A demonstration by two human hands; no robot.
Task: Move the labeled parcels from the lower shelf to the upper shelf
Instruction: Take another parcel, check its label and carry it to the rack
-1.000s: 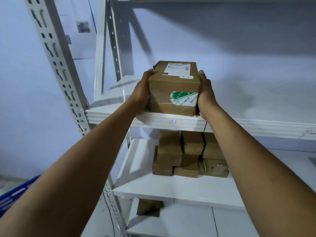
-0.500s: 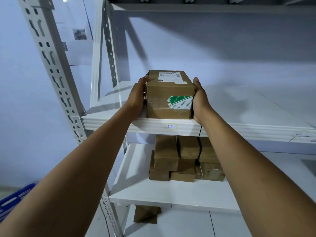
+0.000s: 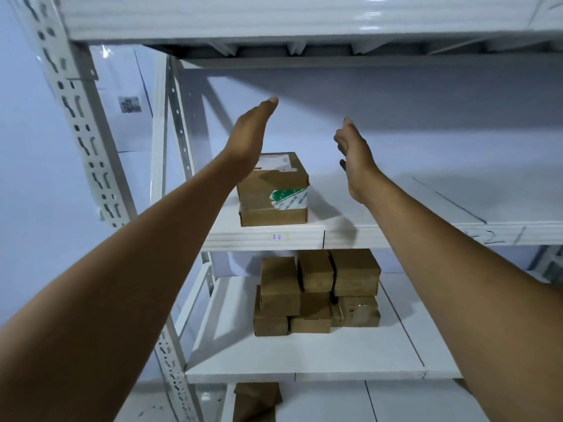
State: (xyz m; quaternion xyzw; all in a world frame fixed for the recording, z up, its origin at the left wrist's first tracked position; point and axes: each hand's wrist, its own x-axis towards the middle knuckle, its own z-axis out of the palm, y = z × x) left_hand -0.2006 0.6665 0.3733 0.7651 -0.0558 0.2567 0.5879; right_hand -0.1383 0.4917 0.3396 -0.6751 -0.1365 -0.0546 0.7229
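Observation:
A brown cardboard parcel [image 3: 273,191] with a white label on top and green-and-white tape on its front stands on the upper shelf [image 3: 396,233], near the front edge. My left hand [image 3: 249,135] is raised above and left of it, flat, holding nothing. My right hand [image 3: 355,153] hovers up and to the right of the parcel, fingers loose, also empty. On the lower shelf [image 3: 304,367] sits a stack of several brown parcels [image 3: 316,292].
A perforated white upright [image 3: 88,138] runs down the left. Another shelf board [image 3: 274,19] hangs overhead. A brown parcel [image 3: 256,402] lies below the lower shelf. The upper shelf stretches bare to the right.
Both hands have let go of the labelled parcel, which now rests on the upper shelf, and have lifted up and apart. The view has tilted upward.

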